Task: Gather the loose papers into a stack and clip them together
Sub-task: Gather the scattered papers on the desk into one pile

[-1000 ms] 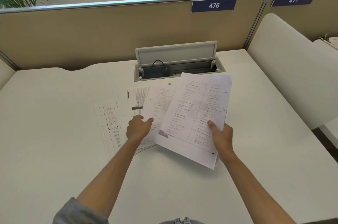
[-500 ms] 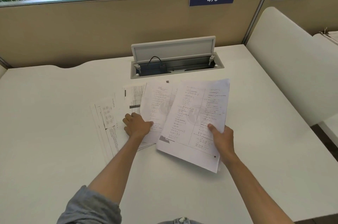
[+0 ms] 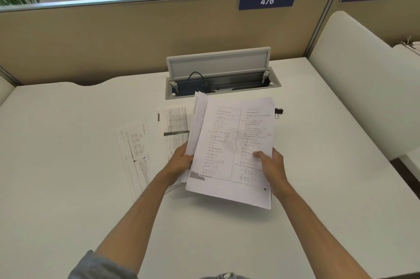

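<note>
I hold a printed sheet of maths text [image 3: 236, 142] above the white desk [image 3: 68, 165], with my right hand [image 3: 270, 167] gripping its lower right part. My left hand [image 3: 180, 163] grips another sheet [image 3: 197, 119], lifted and tucked behind the first one's left edge. Two more printed sheets lie flat on the desk to the left: one with a dark bar [image 3: 173, 128] and one with small tables [image 3: 134, 149]. A small black binder clip [image 3: 278, 112] lies on the desk just past the held sheet's top right corner.
An open cable tray [image 3: 222, 84] with a raised grey lid and a black cable sits in the desk behind the papers. A beige partition [image 3: 113, 35] with plates 476 and 477 stands at the back. A white curved divider [image 3: 363, 87] borders the right side.
My left hand has picked up a sheet that lay flat and brought it against the sheet in my right hand. The held sheet has turned more upright, uncovering the binder clip.
</note>
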Demonstrator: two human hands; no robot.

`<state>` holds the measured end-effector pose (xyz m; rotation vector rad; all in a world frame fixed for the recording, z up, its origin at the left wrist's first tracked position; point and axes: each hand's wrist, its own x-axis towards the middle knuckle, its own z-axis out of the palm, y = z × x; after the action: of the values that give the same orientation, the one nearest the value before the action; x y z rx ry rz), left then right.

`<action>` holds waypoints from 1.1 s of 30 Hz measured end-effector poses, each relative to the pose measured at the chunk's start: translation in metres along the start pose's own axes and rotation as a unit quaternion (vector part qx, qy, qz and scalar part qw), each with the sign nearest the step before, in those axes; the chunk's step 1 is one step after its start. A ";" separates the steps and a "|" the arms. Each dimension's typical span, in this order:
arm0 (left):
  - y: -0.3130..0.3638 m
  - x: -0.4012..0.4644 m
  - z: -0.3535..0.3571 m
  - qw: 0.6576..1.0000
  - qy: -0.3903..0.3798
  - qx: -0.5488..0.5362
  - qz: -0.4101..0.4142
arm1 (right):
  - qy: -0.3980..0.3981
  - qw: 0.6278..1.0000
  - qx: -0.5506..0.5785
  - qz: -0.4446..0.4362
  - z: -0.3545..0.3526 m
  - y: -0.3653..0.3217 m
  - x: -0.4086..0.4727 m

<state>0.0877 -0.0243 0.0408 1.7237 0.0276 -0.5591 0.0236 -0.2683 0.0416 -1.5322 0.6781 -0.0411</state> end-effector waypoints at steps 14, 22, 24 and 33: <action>0.021 -0.024 0.009 0.990 -0.043 -0.130 0.033 | -0.016 1.000 -0.014 -0.012 -0.007 -0.010 0.004; 0.033 -0.032 0.007 0.992 -0.043 -0.100 0.065 | -0.167 0.970 0.171 0.037 -0.021 -0.035 -0.001; 0.034 -0.029 0.006 0.991 -0.031 -0.107 0.075 | -0.134 0.978 0.161 -0.008 -0.016 -0.043 -0.003; 0.066 -0.019 0.012 0.969 0.085 -0.173 0.152 | 0.000 0.972 0.089 -0.219 0.022 -0.064 -0.028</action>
<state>0.0876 -0.0458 0.1076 1.3955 -0.0178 -0.1649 0.0341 -0.2415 0.1086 -1.4811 0.3142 -0.4250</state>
